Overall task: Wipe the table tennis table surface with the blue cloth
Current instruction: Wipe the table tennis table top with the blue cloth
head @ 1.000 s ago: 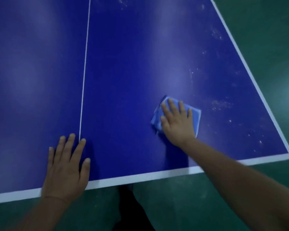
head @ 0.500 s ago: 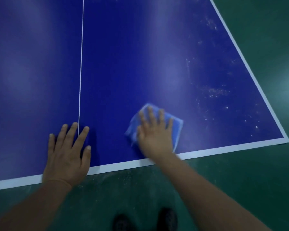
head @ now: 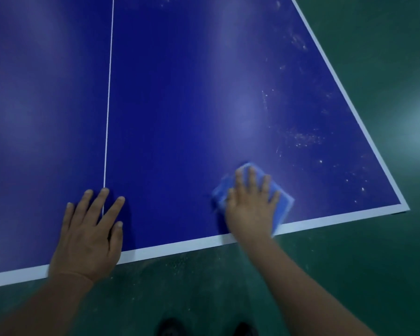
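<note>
A: Nearest?
B: Dark shoes (head: 170, 328) on green floor (head: 349, 275); then the left hand (head: 87, 236), fingers (head: 96, 201) released, flat on the desk (head: 180, 93) across its white centre line (head: 108, 105).
A: The cloth?
B: The blue cloth (head: 283, 202) lies by the near white edge; the right hand (head: 250, 212) presses it with straight fingers; white specks (head: 301, 139) lie beyond.

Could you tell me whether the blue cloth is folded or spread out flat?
Folded: the blue cloth is a compact pad, barely wider than the right hand pressing it.
</note>
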The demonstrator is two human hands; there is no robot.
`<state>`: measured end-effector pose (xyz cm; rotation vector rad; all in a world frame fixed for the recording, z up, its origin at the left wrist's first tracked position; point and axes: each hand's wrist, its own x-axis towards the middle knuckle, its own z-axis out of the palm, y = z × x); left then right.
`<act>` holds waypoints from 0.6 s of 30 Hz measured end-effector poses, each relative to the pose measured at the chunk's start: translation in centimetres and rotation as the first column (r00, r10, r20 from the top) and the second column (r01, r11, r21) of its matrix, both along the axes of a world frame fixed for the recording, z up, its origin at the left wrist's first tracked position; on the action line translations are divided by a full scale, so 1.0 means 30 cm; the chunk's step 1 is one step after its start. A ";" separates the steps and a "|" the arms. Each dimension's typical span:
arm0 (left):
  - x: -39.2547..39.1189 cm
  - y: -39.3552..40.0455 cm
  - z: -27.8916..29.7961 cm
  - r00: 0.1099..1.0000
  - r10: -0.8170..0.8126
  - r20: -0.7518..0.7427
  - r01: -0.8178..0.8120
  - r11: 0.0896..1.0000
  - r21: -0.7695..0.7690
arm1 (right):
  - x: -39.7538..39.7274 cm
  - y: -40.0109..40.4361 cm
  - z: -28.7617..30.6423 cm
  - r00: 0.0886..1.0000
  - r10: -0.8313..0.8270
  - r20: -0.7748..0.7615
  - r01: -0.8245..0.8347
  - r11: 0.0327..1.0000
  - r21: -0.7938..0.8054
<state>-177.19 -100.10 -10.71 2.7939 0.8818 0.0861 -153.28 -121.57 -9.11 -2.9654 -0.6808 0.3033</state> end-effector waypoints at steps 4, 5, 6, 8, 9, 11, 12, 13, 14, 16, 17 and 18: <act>0.003 -0.002 0.005 1.000 0.009 -0.014 -0.009 1.000 0.021 | -0.054 -0.057 -0.005 0.863 0.503 -0.040 -0.504 0.864 -0.016; 0.003 -0.004 0.008 1.000 0.014 -0.016 -0.014 1.000 0.027 | 0.013 -0.101 -0.001 0.888 0.458 -0.035 -0.459 0.888 -0.025; 0.003 -0.005 0.010 1.000 0.018 -0.015 -0.017 0.999 0.037 | 0.089 -0.152 -0.005 0.930 0.368 -0.019 -0.368 0.929 -0.047; 0.006 -0.007 0.012 1.000 0.013 -0.013 -0.012 0.998 0.058 | 0.244 -0.242 0.001 0.993 0.114 0.009 -0.113 0.989 -0.100; 0.009 -0.014 0.012 1.000 0.012 -0.014 -0.011 0.998 0.066 | 0.300 -0.273 0.008 1.000 -0.013 0.006 0.013 0.996 -0.091; 0.013 -0.023 0.011 0.999 0.023 -0.022 -0.021 0.995 0.093 | 0.353 -0.277 0.012 0.975 -0.223 -0.002 0.223 0.975 -0.013; 0.012 -0.025 0.009 0.999 0.046 -0.028 -0.043 0.993 0.112 | 0.348 -0.247 0.010 0.958 -0.286 -0.014 0.286 0.958 0.010; 0.010 -0.028 0.009 0.996 0.083 -0.031 -0.079 0.989 0.123 | 0.324 -0.204 0.005 0.956 -0.293 -0.016 0.294 0.956 0.011; 0.012 -0.035 0.008 0.992 0.121 -0.023 -0.117 0.985 0.123 | 0.284 -0.154 0.002 0.973 -0.232 -0.004 0.232 0.973 -0.001; 0.022 -0.069 0.012 0.987 0.159 0.026 -0.161 0.977 0.138 | 0.163 -0.051 0.000 0.997 0.081 0.003 -0.081 0.997 -0.008; 0.039 -0.106 0.020 0.984 0.173 0.052 -0.178 0.974 0.137 | 0.100 -0.017 0.002 0.965 0.262 -0.018 -0.262 0.965 0.006; 0.069 -0.156 0.032 0.979 0.190 0.077 -0.199 0.973 0.117 | 0.057 -0.002 0.007 0.911 0.408 -0.051 -0.408 0.913 0.013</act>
